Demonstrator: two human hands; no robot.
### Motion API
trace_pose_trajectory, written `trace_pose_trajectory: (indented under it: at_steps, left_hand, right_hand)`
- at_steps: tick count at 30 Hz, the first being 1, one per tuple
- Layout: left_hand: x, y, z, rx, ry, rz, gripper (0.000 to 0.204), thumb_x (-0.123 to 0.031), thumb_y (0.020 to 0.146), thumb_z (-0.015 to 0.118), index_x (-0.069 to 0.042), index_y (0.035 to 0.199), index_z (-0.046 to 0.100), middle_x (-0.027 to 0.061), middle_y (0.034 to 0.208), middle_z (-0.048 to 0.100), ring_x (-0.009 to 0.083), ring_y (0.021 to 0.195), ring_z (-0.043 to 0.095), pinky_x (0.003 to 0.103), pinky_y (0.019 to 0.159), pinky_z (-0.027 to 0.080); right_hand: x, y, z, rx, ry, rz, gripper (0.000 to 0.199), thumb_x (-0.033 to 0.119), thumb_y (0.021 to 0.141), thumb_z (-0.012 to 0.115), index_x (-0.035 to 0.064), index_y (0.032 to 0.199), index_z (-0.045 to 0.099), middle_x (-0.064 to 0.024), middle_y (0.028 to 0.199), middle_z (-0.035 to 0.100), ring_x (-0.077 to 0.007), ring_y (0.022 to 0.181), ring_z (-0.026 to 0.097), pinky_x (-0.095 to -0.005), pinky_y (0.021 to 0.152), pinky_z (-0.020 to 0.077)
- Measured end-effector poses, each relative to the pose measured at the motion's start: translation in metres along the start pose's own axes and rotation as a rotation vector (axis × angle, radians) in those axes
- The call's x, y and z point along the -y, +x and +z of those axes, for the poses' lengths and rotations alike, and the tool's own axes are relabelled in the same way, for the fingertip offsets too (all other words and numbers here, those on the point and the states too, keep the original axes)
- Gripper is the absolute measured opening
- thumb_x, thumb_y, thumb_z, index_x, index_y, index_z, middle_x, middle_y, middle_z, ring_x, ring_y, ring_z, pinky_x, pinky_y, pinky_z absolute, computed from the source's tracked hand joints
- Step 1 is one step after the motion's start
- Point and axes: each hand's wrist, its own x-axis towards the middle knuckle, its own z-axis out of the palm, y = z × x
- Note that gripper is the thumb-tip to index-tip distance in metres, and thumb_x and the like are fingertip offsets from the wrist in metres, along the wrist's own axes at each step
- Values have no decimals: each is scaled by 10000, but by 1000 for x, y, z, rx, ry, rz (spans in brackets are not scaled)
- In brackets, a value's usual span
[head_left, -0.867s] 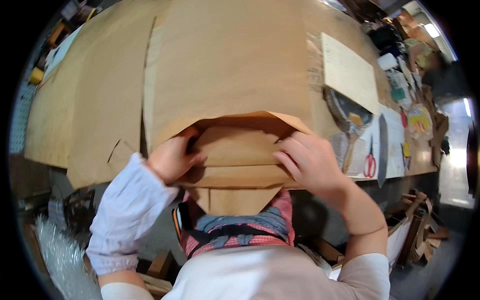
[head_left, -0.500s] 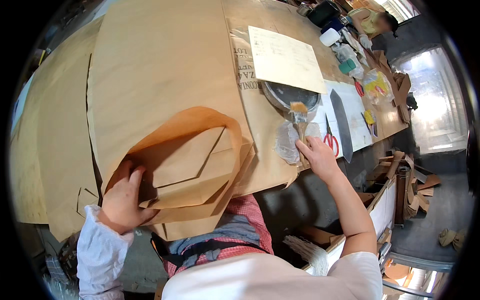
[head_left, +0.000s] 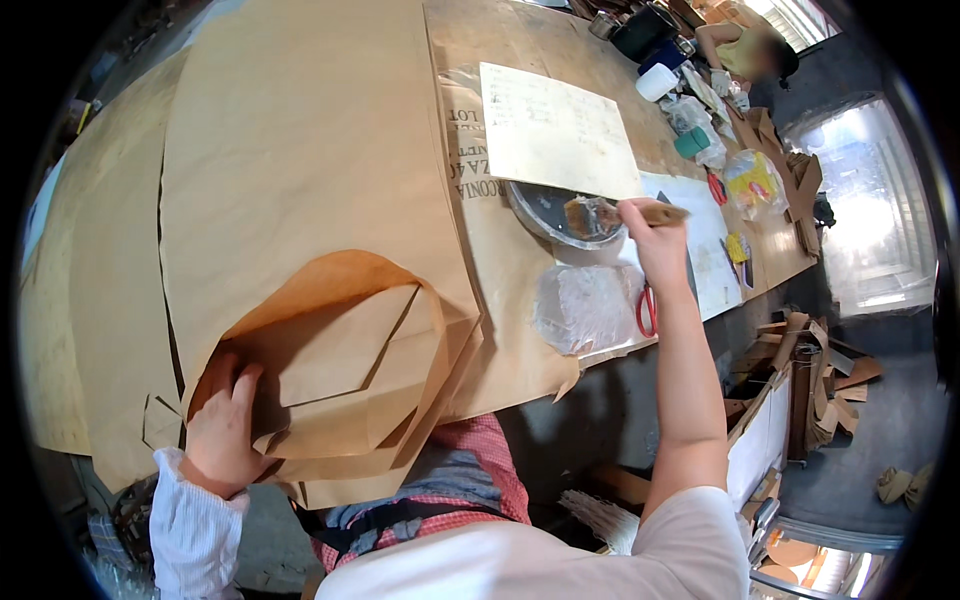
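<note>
Moved: right hand (head_left: pixel 660 245) has lifted a wooden-handled flat brush (head_left: pixel 615 213) over the round metal dish (head_left: pixel 545 208).
Right fingers: closed on the brush.
Left hand (head_left: pixel 222 425): fingers spread flat, pinning the folded brown paper sheet (head_left: pixel 340 370) to the table (head_left: pixel 520 300).

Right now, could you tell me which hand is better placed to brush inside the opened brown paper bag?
Right, most likely. The right hand already grips the brush, its bristles at the metal dish. The left hand lies flat on the brown paper bag, pinning its opened flap, so it seems busy.
</note>
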Motion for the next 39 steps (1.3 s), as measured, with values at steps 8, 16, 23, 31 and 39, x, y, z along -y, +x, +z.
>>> trace_pose_trajectory:
  at_steps: [8,16,23,31,39]
  left_hand:
    - [5,-7,8,-18,-31,-30,735,-213,556,866,10,1145,487,239,1287,470,386,1044,565,420,849,484]
    - [-25,-18,-23,-299,59,83,905,-115,394,899,67,1200,529,293,1401,363,460,1213,443,447,1001,405]
    - [10,-6,-23,-141,-415,130,1313,-288,396,955,-6,1458,235,271,1385,384,446,1286,382,444,1081,346]
    - [24,3,12,-328,-591,410,1308,-254,483,939,-40,1492,134,280,1269,463,435,1160,469,434,1009,398]
    - [19,3,14,-198,-585,240,1207,-179,496,879,-49,1480,192,246,1232,496,410,1120,495,423,987,412]
  right_hand:
    - [18,-33,-27,433,-376,-546,271,64,771,757,48,1033,691,-121,809,649,-260,683,615,-323,656,493]
    - [-39,15,-55,-94,670,222,115,118,868,622,14,889,667,-4,594,534,-95,515,468,-224,499,366]
    - [96,-96,10,-288,1106,110,203,222,916,573,30,886,634,-2,574,484,-66,461,382,-202,482,337]
    - [207,-197,191,524,629,-39,87,61,883,628,3,818,632,1,697,615,-50,638,549,-227,562,453]
    - [204,-205,199,716,460,168,128,88,894,619,14,789,609,10,704,604,-72,632,545,-240,565,445]
